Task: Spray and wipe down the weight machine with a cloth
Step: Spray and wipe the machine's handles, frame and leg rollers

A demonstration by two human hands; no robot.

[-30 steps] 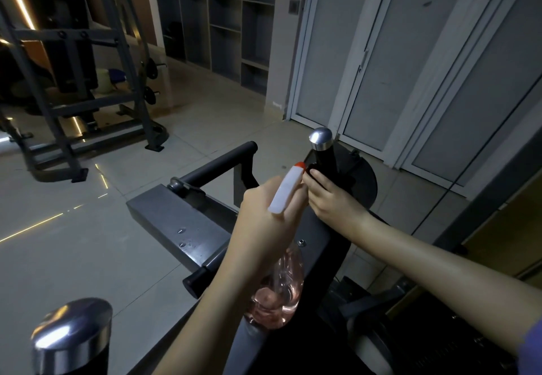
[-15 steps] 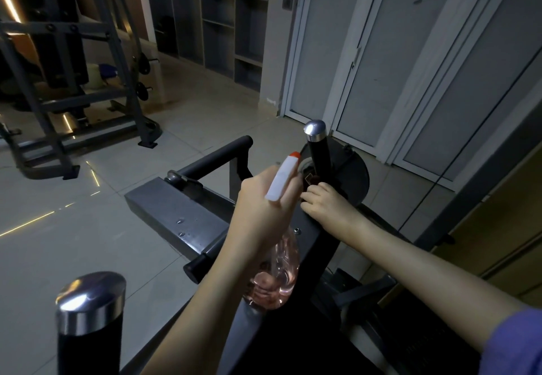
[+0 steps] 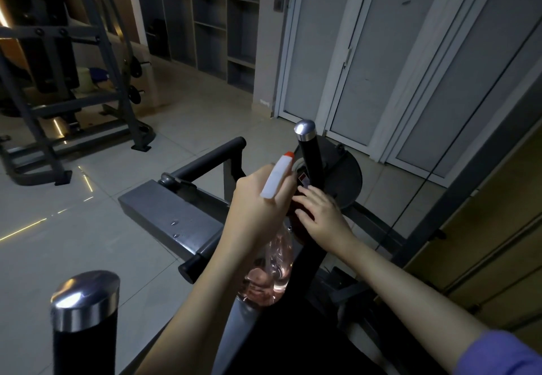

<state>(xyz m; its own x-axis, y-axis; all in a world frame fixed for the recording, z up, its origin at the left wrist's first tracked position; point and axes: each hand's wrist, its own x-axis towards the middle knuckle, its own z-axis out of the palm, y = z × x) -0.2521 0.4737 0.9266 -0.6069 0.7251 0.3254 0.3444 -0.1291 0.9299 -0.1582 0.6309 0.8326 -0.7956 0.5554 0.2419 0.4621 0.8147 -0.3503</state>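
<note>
The weight machine has a grey steel beam (image 3: 164, 210) with a few droplets on it. An upright black handle with a chrome cap (image 3: 306, 151) stands in front of a round plate (image 3: 346, 181). My left hand (image 3: 258, 207) grips a spray bottle by its neck. Its white trigger head with an orange nozzle (image 3: 278, 175) points at the handle, and the clear pinkish body (image 3: 269, 275) hangs below. My right hand (image 3: 319, 213) lies with straight fingers on the frame at the handle's base. A dark reddish cloth (image 3: 294, 213) shows dimly under it.
A second chrome-capped black handle (image 3: 85, 301) stands at the lower left. A black bar (image 3: 211, 157) crosses behind the beam. Another machine's frame (image 3: 58, 105) stands at the far left on the tiled floor. Grey doors (image 3: 381, 52) and open shelves (image 3: 205, 14) line the back.
My right hand has slid down from the handle's black grip to its base. My left hand with the bottle has stayed beside it.
</note>
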